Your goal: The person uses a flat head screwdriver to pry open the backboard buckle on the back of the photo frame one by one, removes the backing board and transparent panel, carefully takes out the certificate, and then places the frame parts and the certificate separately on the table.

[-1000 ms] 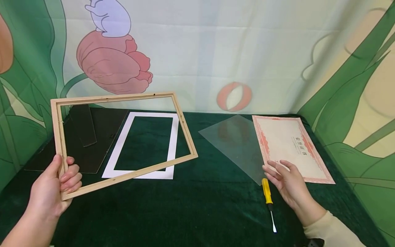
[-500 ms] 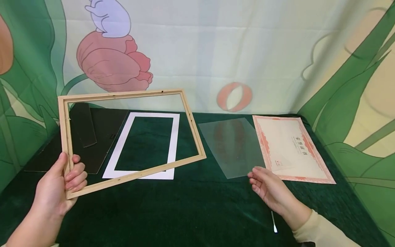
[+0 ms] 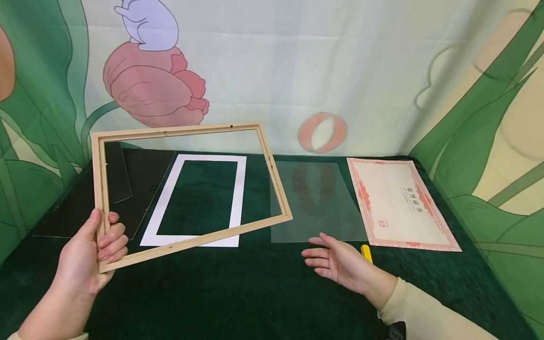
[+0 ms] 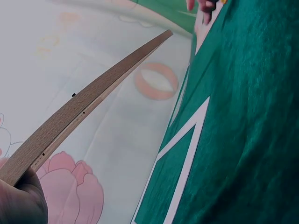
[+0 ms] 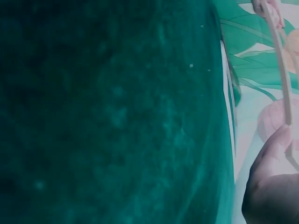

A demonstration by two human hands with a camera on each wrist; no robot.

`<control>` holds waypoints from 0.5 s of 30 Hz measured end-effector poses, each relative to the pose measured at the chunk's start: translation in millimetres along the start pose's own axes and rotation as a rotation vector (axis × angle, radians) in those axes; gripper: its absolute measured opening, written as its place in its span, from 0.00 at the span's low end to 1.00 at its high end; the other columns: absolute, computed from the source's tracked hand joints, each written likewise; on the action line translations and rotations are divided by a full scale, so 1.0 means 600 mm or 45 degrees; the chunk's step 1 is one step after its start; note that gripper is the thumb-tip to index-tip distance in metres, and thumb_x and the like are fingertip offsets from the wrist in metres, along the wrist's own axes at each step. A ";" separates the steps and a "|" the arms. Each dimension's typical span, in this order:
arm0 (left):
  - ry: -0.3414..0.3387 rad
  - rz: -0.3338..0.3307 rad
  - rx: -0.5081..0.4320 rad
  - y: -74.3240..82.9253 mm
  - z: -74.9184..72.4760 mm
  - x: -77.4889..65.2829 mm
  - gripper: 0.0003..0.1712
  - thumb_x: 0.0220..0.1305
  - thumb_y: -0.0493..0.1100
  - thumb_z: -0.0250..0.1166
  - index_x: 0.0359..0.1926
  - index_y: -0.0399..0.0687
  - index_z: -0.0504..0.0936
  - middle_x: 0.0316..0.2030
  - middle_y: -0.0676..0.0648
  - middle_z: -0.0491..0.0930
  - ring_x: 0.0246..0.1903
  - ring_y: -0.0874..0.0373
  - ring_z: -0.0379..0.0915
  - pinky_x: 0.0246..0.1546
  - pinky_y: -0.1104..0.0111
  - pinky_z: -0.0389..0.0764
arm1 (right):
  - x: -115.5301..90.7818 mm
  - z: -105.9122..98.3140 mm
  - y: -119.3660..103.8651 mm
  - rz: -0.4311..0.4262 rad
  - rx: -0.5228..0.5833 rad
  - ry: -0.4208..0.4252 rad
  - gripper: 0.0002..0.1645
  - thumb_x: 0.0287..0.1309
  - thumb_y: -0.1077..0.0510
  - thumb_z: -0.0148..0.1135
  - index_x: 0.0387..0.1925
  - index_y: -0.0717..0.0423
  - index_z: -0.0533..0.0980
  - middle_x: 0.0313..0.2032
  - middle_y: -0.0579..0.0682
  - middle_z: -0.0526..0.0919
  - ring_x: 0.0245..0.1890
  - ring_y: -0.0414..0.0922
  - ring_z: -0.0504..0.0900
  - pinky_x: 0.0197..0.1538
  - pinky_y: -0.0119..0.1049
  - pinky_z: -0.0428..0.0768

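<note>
My left hand (image 3: 95, 250) grips a pale wooden picture frame (image 3: 199, 241) by its lower left corner and holds it tilted above the table. The frame's edge (image 4: 93, 95) rises from the hand in the left wrist view. My right hand (image 3: 340, 262) holds nothing, its fingers loosely extended just in front of a clear sheet (image 3: 306, 222) lying on the cloth. Beneath the right wrist shows the yellow handle of a screwdriver (image 3: 366, 252); its shaft is hidden. In the right wrist view, my right thumb (image 5: 275, 144) overlaps the frame.
Behind the frame lie a black backing board (image 3: 144, 189) with its stand leg and a white mat (image 3: 239, 189). A red-bordered certificate (image 3: 395, 203) lies at the right. Dark green cloth (image 3: 238, 297) covers the table, and a printed curtain (image 3: 255, 71) hangs behind.
My right hand shifted the clear sheet left and turned it straight, off the certificate, then let go and moved left. The frame drifted a little right in my left hand.
</note>
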State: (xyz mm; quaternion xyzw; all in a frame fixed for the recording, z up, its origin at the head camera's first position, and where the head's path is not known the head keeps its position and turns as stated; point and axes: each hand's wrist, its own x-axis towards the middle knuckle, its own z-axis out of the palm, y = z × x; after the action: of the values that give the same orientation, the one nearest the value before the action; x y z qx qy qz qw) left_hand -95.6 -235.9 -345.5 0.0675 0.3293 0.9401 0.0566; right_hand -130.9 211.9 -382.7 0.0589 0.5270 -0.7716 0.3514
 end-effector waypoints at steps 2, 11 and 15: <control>-0.019 -0.022 0.003 -0.005 0.002 0.002 0.17 0.73 0.52 0.42 0.41 0.42 0.65 0.18 0.48 0.55 0.12 0.59 0.45 0.12 0.75 0.48 | 0.008 0.002 0.001 0.029 -0.046 0.003 0.39 0.71 0.43 0.38 0.69 0.65 0.43 0.41 0.50 0.81 0.36 0.39 0.82 0.40 0.28 0.79; -0.009 -0.175 0.152 -0.037 0.016 0.017 0.17 0.72 0.55 0.43 0.41 0.46 0.64 0.17 0.51 0.59 0.12 0.60 0.47 0.12 0.78 0.57 | 0.021 0.004 0.005 0.137 -0.159 -0.005 0.45 0.68 0.34 0.33 0.67 0.67 0.45 0.42 0.50 0.82 0.36 0.40 0.81 0.37 0.28 0.78; -0.011 -0.223 0.228 -0.053 0.023 0.023 0.17 0.71 0.56 0.43 0.42 0.46 0.63 0.17 0.52 0.62 0.12 0.61 0.50 0.12 0.79 0.60 | 0.016 -0.002 0.006 0.135 -0.175 -0.022 0.50 0.65 0.29 0.31 0.67 0.68 0.47 0.45 0.53 0.81 0.40 0.42 0.82 0.39 0.29 0.78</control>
State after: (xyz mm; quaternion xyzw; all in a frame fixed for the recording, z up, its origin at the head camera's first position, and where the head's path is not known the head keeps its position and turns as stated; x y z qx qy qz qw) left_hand -105.2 -200.9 -353.5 0.0475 0.4162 0.8982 0.1336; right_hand -136.2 207.7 -390.3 0.0557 0.5716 -0.7145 0.3996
